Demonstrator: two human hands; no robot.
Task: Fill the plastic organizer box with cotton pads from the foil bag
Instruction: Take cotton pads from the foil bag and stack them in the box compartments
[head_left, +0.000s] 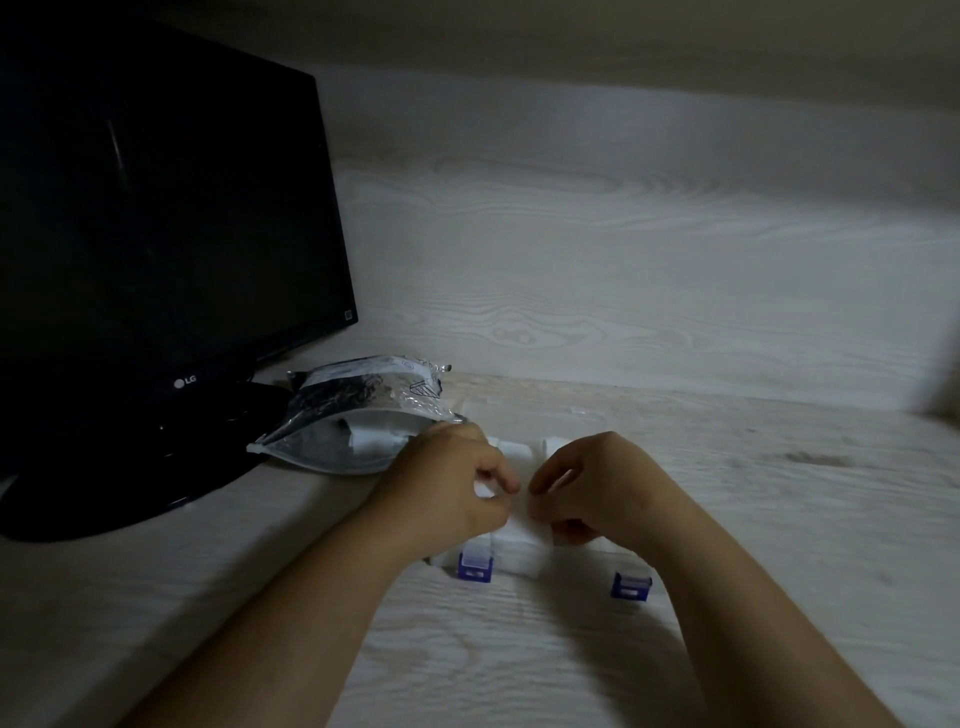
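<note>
**Seating the pads in the box**

You are working both hands over the clear plastic organizer box (550, 564), which is sitting on the pale wood-grain desk (779, 519) directly under your fingers. Your left hand (457, 483) is curling its fingers and thumb onto the white cotton pads (519, 532). Your right hand (597, 488) is pinching the same white stack from the other side, so both hands are narrow and holding pads. The crinkled silver foil bag (363, 421) is lying just beyond your left hand, with more white showing inside it.

To my eye you are settling a stack into a compartment. Be pressing evenly from both sides so the pads are going down flat and square, not fanning or folding at the edges. Be letting go only once the stack is sitting below the rim, or the lid may be fouling on it. The pads look soft and light, so a gentle pinch should be doing enough.

Much is hard to make out here. The box walls are nearly vanishing against the desk in the dim light, and only the two blue latches (474, 566), just nearer to you than your knuckles, are marking its front edge. Your hands are covering the compartments, so I cannot tell how full the box is. Whether a lid is lying open beyond your fingers is also unclear. The black flat monitor (156, 234) is standing farther out, beyond your left hand
</note>
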